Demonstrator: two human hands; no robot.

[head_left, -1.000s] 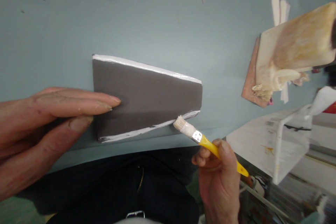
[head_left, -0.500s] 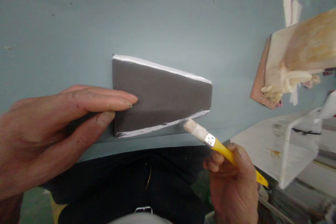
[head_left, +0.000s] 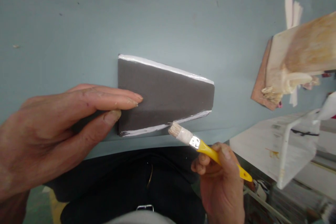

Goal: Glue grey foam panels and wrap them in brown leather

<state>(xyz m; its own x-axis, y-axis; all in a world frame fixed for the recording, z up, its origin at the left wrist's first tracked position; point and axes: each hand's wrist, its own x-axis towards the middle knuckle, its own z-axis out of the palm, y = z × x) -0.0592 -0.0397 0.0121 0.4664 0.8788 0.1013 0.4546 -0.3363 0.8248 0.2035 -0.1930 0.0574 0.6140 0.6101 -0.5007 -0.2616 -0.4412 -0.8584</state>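
Note:
A dark grey tapered panel (head_left: 165,94) lies flat on the blue-grey tabletop, its wide end to the left. White wet-looking coating runs along its two long slanted edges. My left hand (head_left: 70,126) grips the panel's wide end, fingertips on its top face and thumb against the left edge. In my right hand (head_left: 220,175) is a small paintbrush (head_left: 195,142) with a yellow handle and metal ferrule. Its pale, coated bristles touch the near edge around the middle of the white strip.
To the right, a stained wooden block or container (head_left: 309,45) with frayed pale material stands on a reddish-brown board (head_left: 261,77). White strips (head_left: 292,10) stick out behind it. A clear-walled white box (head_left: 283,147) sits lower right. The tabletop (head_left: 170,17) ends just before my dark clothing.
The paintbrush has moved left along the near edge, from near the narrow end to about the middle. The left hand keeps its place on the panel; the view has shifted slightly.

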